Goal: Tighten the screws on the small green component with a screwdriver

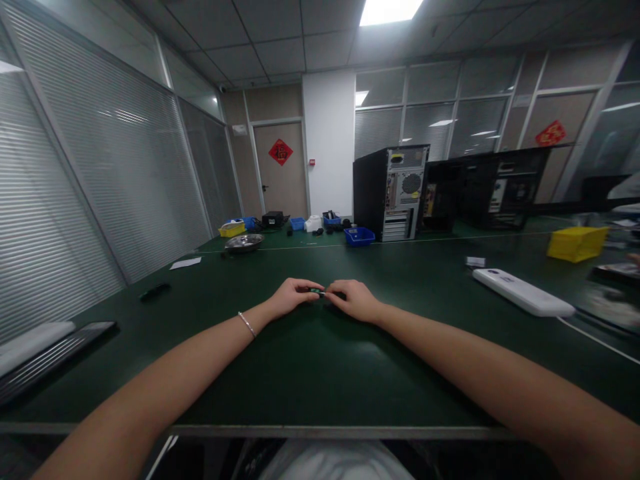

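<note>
Above the middle of the green table (pixel 320 360), my left hand (pixel 293 297) pinches a small green piece (pixel 315 291) between thumb and fingers. It looks like a tiny circuit board, but it is too small to name for sure. My right hand (pixel 354 300) meets it from the other side, its thumb and fingertips closed on the piece's pale, thin end. The fingers cover most of the piece. Both forearms reach in from the near edge, and a bracelet (pixel 247 325) circles the left wrist.
A white power-bank-like block (pixel 523 292) with a cable lies to the right, near a yellow bin (pixel 577 243). Computer towers (pixel 393 193) stand at the back. A blue tray (pixel 359 236) and a metal dish (pixel 244 243) sit farther off. A dark keyboard-like object (pixel 55 360) lies left.
</note>
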Tool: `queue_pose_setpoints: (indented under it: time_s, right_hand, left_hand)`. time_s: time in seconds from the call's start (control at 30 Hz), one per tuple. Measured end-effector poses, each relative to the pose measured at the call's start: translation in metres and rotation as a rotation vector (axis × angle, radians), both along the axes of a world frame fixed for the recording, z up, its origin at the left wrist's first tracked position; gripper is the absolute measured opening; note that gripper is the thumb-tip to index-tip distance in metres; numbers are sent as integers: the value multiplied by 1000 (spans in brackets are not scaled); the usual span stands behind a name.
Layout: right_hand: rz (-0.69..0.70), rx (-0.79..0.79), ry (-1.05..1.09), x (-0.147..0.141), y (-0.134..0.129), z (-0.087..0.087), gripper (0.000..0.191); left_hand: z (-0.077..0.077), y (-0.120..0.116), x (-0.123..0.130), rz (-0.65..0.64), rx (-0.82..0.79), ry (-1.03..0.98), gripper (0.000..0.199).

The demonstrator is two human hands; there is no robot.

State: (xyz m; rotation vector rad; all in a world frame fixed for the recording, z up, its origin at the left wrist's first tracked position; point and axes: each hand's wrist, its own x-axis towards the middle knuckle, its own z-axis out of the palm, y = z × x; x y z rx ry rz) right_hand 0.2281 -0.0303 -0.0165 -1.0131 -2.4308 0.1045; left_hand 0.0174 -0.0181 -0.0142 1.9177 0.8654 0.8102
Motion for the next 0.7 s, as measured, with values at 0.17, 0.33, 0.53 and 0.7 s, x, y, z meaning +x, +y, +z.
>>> queue_pose_setpoints:
  time_s: [0.17,0.33,0.53,0.7]
  right_hand:
    - [8,2,5,0,0,0,25]
    - [21,1,25,1,1,0,25]
    - [21,-1,27,1,2,-1,25]
    - [4,26,12,0,2,-1,25]
  left_hand:
    - [-4,3,-1,-1,-21,-16,35]
    - [-6,5,-1,-14,-24,-58,36]
    - [-6,5,-2,-31,-10,-84,36]
    - [-8,6,-1,-26,39,-51,36]
